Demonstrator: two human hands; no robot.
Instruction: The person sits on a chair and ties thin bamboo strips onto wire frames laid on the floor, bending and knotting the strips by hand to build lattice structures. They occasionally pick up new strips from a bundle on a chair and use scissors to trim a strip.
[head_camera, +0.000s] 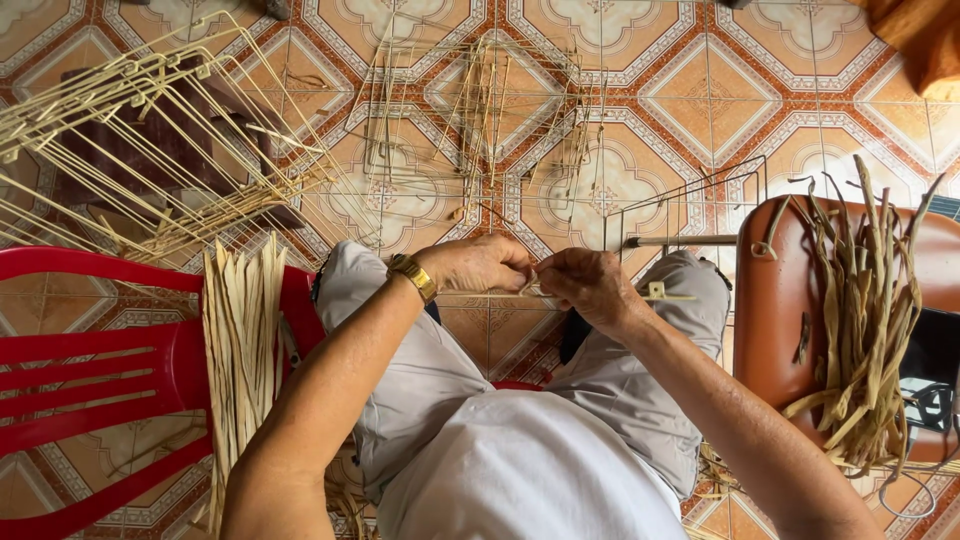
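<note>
**Seated weaver, hands meeting over the knees**

Nearest the camera: the person's lap in pale grey trousers (520, 460), both forearms reaching forward from the near edge.

Left hand (478, 264): fingers closed narrow, pinching the end of a thin pale strip (520, 291) at centre, above the gap between the knees. A gold wristwatch (412, 275) sits on this wrist.

Right hand (590, 285): curled shut on the same strip, touching the left hand's fingertips. A small pale piece (657, 292) juts out to the right of this hand; its kind cannot be told.

Left of the lap: a red plastic chair (90, 360) with a bundle of flat, straw-coloured strips (240, 340) laid across its seat edge.

Far left: a frame wrapped in pale cane (120, 150) rests tilted on the patterned floor tiles (720, 110).

Far centre: a second, thinner wire frame (480, 110), upright, partly wound.

Right: a brown stool (775, 300) carrying a heap of darker, curling dried strips (865, 320). A bare wire frame (690, 205) stands between this stool and the right knee.
</note>
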